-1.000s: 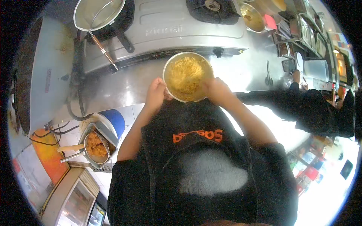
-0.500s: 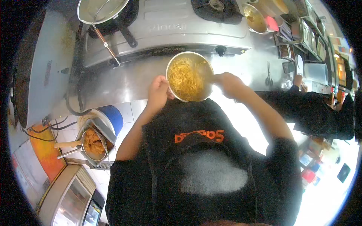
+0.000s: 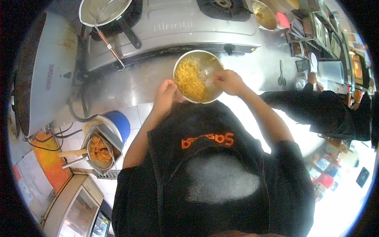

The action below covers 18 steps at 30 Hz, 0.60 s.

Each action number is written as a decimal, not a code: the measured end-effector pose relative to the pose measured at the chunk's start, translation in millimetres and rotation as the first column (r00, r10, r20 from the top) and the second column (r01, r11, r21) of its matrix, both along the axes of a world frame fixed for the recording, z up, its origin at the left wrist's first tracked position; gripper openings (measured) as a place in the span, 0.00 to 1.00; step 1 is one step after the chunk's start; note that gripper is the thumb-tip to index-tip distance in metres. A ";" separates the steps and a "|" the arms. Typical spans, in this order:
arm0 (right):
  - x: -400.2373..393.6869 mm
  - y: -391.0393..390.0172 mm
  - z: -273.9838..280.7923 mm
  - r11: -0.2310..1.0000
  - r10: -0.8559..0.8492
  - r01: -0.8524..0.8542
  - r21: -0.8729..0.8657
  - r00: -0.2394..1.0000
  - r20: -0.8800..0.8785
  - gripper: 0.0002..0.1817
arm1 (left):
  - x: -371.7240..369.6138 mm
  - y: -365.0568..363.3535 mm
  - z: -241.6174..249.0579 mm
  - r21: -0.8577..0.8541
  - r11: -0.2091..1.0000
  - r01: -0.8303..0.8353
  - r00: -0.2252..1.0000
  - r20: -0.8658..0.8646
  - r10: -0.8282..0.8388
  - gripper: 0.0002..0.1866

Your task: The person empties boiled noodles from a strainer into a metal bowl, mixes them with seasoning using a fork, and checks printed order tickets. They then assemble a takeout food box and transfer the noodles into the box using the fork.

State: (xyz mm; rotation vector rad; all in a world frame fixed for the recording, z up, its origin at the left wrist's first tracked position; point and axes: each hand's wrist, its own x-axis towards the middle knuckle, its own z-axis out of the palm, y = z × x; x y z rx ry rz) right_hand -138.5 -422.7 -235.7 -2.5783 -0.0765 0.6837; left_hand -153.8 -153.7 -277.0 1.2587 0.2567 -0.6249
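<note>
A round metal bowl (image 3: 215,93) is held in front of my apron, at the counter's near edge. Yellow noodles (image 3: 189,79) lie mostly in its left half, and the right part of its inside wall is bare. My left hand (image 3: 166,94) grips the bowl's left rim, thumb on top. Over the right rim, my right hand (image 3: 229,82) is closed, its fingertips reaching inside the bowl. A blurred, shiny shape lies by these fingertips; whether it is a utensil I cannot make out.
Beyond the bowl stands a gas stove (image 3: 173,37), with a wire strainer (image 3: 108,45) resting over a pot (image 3: 85,17). Scissors (image 3: 281,75) lie on the counter at right, near a co-worker's hand (image 3: 312,79). Fried food (image 3: 98,150) sits in a strainer at lower left.
My right hand has shifted slightly left and up, further over the bowl. The noodles have gathered to the left, baring the bowl's right side. My left hand keeps its grip.
</note>
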 end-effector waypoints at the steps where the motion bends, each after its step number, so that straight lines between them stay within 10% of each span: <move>1: -2.8 -6.3 -3.1 0.998 -0.026 0.026 0.056 1.000 -0.014 0.11 | 0.5 1.4 -0.6 0.014 1.000 0.005 1.000 -0.014 -0.004 0.07; 9: -24.5 -26.4 31.3 0.962 -0.243 0.228 0.152 0.966 0.088 0.09 | 4.1 12.7 -2.2 0.007 0.999 0.037 0.995 -0.097 -0.036 0.07; 14: -23.2 2.4 39.1 0.987 0.087 -0.015 -0.158 0.884 0.460 0.07 | 6.6 7.1 -5.9 0.011 0.997 0.074 0.988 -0.137 -0.072 0.07; 18: -13.0 16.2 38.8 0.823 0.359 -0.289 -0.489 0.932 0.052 0.06 | 7.0 5.1 -11.1 0.037 0.994 0.101 0.987 -0.127 -0.096 0.07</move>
